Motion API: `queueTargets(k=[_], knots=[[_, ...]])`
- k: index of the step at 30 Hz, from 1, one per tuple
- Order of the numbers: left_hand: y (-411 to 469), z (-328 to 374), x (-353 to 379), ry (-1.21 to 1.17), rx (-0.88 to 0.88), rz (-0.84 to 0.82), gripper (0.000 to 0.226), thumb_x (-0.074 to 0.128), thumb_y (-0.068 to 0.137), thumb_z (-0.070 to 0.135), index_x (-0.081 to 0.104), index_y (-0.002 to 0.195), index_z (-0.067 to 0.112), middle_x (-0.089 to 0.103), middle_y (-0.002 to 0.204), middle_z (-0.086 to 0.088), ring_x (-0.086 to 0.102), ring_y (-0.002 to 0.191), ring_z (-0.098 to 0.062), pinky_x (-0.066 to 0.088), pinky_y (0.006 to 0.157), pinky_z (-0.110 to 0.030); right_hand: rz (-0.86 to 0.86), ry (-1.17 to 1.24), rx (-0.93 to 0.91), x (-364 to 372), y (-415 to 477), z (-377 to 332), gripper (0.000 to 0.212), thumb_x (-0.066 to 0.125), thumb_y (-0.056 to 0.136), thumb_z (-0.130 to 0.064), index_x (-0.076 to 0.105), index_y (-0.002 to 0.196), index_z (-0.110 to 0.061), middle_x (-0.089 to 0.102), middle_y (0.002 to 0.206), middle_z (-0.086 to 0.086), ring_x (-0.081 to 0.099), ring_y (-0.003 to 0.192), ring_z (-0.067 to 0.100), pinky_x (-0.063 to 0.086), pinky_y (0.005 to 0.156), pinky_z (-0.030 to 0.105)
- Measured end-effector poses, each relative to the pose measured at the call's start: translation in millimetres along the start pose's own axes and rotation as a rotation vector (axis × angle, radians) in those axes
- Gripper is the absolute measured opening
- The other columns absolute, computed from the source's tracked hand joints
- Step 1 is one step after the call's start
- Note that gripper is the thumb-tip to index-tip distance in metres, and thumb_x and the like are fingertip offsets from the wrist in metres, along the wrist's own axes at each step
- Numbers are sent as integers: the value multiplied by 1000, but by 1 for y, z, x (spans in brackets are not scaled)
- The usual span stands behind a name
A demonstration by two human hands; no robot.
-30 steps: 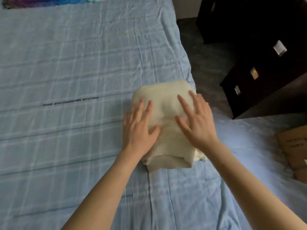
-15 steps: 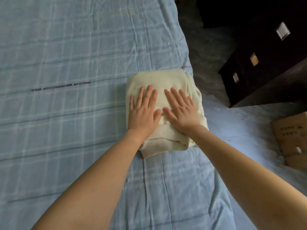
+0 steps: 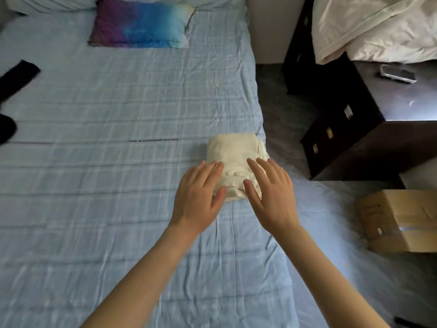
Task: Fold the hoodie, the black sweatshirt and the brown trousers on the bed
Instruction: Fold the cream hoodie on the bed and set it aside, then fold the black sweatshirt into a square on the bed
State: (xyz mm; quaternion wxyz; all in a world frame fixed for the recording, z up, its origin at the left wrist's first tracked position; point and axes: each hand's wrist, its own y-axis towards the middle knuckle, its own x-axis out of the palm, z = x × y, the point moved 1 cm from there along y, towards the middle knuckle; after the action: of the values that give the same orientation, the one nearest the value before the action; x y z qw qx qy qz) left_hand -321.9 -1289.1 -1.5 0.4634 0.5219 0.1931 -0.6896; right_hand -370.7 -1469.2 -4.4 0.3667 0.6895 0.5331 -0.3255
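A cream hoodie (image 3: pixel 233 153) lies folded into a small thick bundle near the right edge of the bed (image 3: pixel 106 209), which has a light blue checked sheet. My left hand (image 3: pixel 199 196) hovers flat at the bundle's near left corner, fingers apart. At the near right corner my right hand (image 3: pixel 272 197) is spread in the same way. Both hands hold nothing. A black garment (image 3: pixel 14 79), perhaps the black sweatshirt, lies partly out of view at the bed's far left edge. The brown trousers are not in view.
A purple and blue pillow (image 3: pixel 139 26) lies at the head of the bed. A dark drawer unit (image 3: pixel 343 129) stands to the right with a phone (image 3: pixel 397 73) and a white duvet (image 3: pixel 378 27) on it. A cardboard box (image 3: pixel 399 218) sits at right.
Both hands have slid back from the top of the folded hoodie toward its near edge. The view has lifted, bringing in the pillow and the black garment.
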Motion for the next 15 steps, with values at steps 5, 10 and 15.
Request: queueTargets(k=[5, 10, 15], knots=[[-139, 36, -64, 31, 21, 64, 50, 40, 99, 34, 53, 139, 8, 57, 139, -9, 50, 132, -29, 39, 109, -45, -2, -13, -65, -29, -124, -61, 53, 39, 102, -46, 50, 147, -19, 52, 148, 4, 40, 143, 28, 33, 115, 50], [-268, 32, -53, 28, -133, -150, 54, 37, 98, 39, 52, 140, 10, 56, 141, -6, 49, 133, -29, 38, 110, -45, -262, -84, -56, 2, -228, -81, 61, 27, 101, -54, 46, 150, -23, 47, 152, 4, 34, 147, 30, 24, 121, 51], [-317, 15, -59, 27, -258, -169, 57, 34, 98, 44, 51, 141, 12, 53, 144, -5, 47, 135, -28, 35, 112, -44, -294, -72, -84, 18, -245, -100, 55, 38, 102, -50, 45, 150, -23, 46, 154, 4, 33, 147, 29, 25, 120, 48]])
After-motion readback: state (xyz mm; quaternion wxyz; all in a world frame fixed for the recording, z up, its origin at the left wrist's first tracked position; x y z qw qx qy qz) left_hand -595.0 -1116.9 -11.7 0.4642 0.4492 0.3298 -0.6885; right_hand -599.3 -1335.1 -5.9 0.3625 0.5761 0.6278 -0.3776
